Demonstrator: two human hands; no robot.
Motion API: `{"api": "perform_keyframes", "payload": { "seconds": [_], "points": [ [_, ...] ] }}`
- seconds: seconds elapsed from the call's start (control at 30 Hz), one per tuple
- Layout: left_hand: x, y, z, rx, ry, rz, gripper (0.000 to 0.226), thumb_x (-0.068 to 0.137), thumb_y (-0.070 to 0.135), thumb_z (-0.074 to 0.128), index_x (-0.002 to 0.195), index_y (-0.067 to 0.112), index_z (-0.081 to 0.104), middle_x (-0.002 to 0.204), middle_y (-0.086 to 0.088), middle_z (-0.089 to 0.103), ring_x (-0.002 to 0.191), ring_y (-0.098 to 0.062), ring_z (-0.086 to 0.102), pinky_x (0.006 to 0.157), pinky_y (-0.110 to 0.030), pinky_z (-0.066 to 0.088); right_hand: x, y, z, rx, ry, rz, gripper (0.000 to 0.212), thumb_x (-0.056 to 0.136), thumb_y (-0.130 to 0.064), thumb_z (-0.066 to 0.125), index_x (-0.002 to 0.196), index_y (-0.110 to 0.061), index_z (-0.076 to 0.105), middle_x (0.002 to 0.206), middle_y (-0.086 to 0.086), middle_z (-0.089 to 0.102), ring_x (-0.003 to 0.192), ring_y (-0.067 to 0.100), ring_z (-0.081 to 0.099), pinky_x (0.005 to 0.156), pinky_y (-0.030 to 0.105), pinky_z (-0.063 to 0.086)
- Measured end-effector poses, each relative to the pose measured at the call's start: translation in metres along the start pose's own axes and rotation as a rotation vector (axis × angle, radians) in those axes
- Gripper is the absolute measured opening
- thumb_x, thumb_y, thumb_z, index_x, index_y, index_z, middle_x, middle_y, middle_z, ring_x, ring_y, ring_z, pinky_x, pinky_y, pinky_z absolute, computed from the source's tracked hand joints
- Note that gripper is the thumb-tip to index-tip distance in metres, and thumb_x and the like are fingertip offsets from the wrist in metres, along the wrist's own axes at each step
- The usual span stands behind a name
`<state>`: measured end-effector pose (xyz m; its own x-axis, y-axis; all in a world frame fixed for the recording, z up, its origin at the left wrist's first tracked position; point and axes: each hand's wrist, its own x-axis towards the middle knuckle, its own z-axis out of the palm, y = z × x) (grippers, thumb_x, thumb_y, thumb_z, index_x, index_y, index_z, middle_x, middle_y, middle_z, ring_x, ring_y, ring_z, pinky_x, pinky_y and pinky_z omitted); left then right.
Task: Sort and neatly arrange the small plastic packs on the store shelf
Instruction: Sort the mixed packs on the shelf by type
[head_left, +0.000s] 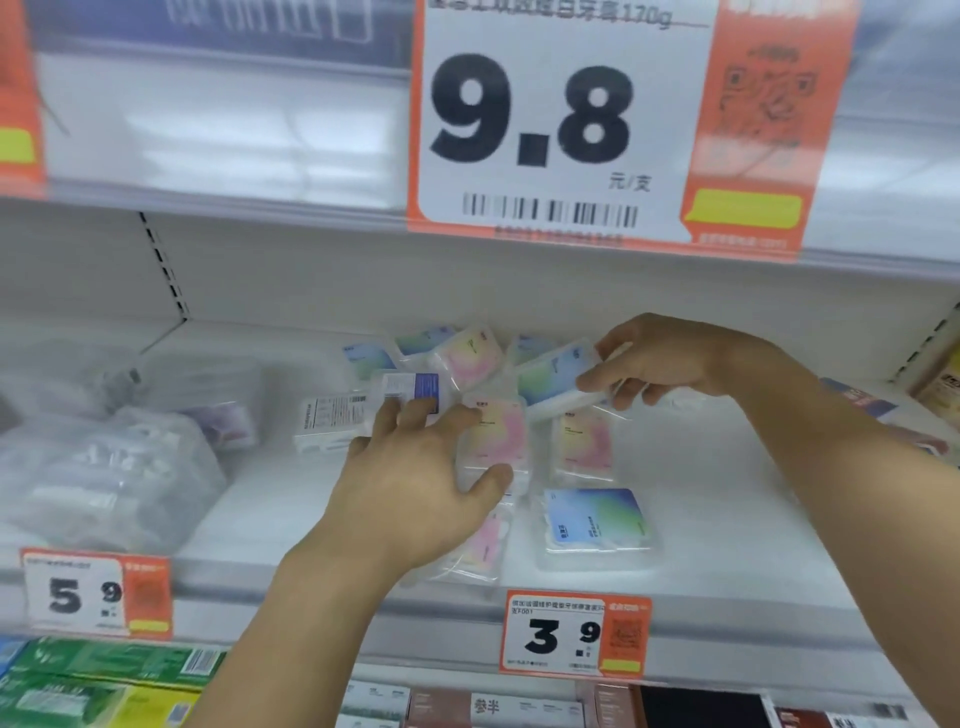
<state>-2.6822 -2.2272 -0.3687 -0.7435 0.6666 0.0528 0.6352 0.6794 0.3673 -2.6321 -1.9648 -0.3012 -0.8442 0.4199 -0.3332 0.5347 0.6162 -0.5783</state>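
Note:
Several small clear plastic packs lie scattered on the white shelf (727, 493). My left hand (415, 488) grips a pink-and-yellow pack (496, 436) between thumb and fingers, lifted a little off the shelf. My right hand (665, 358) pinches a blue-green pack (553, 382) at its right end and holds it tilted above the pile. Another pink pack (582, 441) lies flat just right of my left hand. A blue-green pack (597, 525) sits near the front edge. More pink and blue packs (467, 353) lie behind. Two packs lie label side up (337, 415) at the left.
Clear bags of white items (104, 467) fill the left of the shelf. Price tags reading 5.9 (93, 595) and 3.9 (571, 634) hang on the front rail. A large 9.8 sign (561, 119) hangs from the shelf above. Boxed goods (104, 680) sit on the shelf below.

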Motion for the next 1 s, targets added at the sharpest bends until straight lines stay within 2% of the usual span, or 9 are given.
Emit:
{"api": "perform_keyframes", "payload": {
  "seconds": [0.13,0.23,0.33,0.4,0.5,0.67,0.77,0.9,1.0],
  "points": [
    [0.001,-0.001,0.001,-0.008,0.024,0.011,0.062,0.084,0.068,0.042,0.141,0.046,0.032,0.152,0.008,0.031,0.146,-0.019,0.014,0.111,-0.046,0.033,0.003,0.007,-0.012,0.163,0.125,0.006,0.027,0.083,-0.023,0.078,0.105,-0.014,0.066,0.083,0.010,0.072,0.069,0.020,0.069,0.066,0.031,0.051],
    [0.000,-0.001,0.002,-0.011,0.019,0.014,0.062,0.084,0.067,0.043,0.141,0.045,0.033,0.153,0.008,0.029,0.146,-0.018,0.014,0.112,-0.045,0.032,0.015,0.014,-0.016,0.356,0.300,0.025,0.026,0.086,-0.013,0.072,0.111,-0.013,0.067,0.097,0.014,0.073,0.071,0.022,0.070,0.063,0.030,0.055],
    [0.000,-0.003,-0.001,-0.028,0.002,0.015,0.060,0.086,0.064,0.044,0.142,0.045,0.032,0.154,0.008,0.028,0.146,-0.019,0.013,0.113,-0.045,0.030,0.030,0.020,-0.011,0.388,0.340,0.052,0.032,0.093,-0.011,0.062,0.124,-0.014,0.064,0.100,0.009,0.067,0.076,0.020,0.063,0.065,0.028,0.054],
    [0.000,-0.004,-0.002,-0.049,0.000,0.017,0.058,0.087,0.063,0.044,0.142,0.046,0.033,0.153,0.009,0.030,0.145,-0.017,0.013,0.113,-0.044,0.030,0.040,0.030,-0.010,0.306,0.402,0.022,0.030,0.094,-0.015,0.060,0.124,-0.018,0.065,0.106,0.008,0.067,0.074,0.016,0.062,0.065,0.025,0.051],
    [0.000,-0.004,-0.003,-0.071,0.005,0.013,0.060,0.085,0.067,0.038,0.141,0.046,0.036,0.151,0.010,0.032,0.144,-0.016,0.015,0.112,-0.041,0.032,0.046,0.048,-0.022,-0.042,0.471,0.058,0.028,0.090,-0.032,0.065,0.118,-0.027,0.066,0.131,0.007,0.061,0.106,0.023,0.062,0.089,0.029,0.048],
    [-0.001,0.000,-0.004,-0.039,0.013,0.016,0.063,0.083,0.069,0.035,0.141,0.045,0.036,0.151,0.010,0.033,0.142,-0.016,0.018,0.110,-0.040,0.033,0.041,0.074,-0.022,-0.140,0.232,0.162,0.065,0.084,-0.052,0.070,0.142,-0.031,0.049,0.143,0.001,0.049,0.120,0.025,0.054,0.095,0.032,0.044],
    [-0.001,0.000,-0.004,-0.065,0.019,0.008,0.070,0.074,0.070,0.031,0.139,0.045,0.038,0.149,0.012,0.035,0.141,-0.015,0.020,0.109,-0.041,0.035,0.042,0.082,-0.015,-0.245,0.267,0.116,0.057,0.080,-0.054,0.073,0.131,-0.032,0.060,0.144,0.001,0.049,0.126,0.025,0.052,0.095,0.028,0.041],
    [-0.001,0.001,-0.003,-0.050,0.039,0.012,0.061,0.084,0.069,0.038,0.139,0.045,0.038,0.149,0.013,0.036,0.140,-0.014,0.022,0.108,-0.042,0.036,0.032,0.075,-0.015,-0.205,0.193,0.034,0.043,0.074,-0.048,0.080,0.112,-0.031,0.070,0.125,-0.002,0.057,0.105,0.019,0.061,0.087,0.031,0.053],
    [-0.001,0.000,-0.002,-0.051,0.062,0.016,0.057,0.086,0.064,0.043,0.139,0.044,0.039,0.148,0.014,0.036,0.139,-0.013,0.022,0.107,-0.040,0.036,0.023,0.074,-0.014,-0.163,0.114,0.037,0.047,0.075,-0.039,0.082,0.118,-0.031,0.066,0.131,-0.002,0.052,0.107,0.020,0.059,0.086,0.033,0.055]
  ]
}}
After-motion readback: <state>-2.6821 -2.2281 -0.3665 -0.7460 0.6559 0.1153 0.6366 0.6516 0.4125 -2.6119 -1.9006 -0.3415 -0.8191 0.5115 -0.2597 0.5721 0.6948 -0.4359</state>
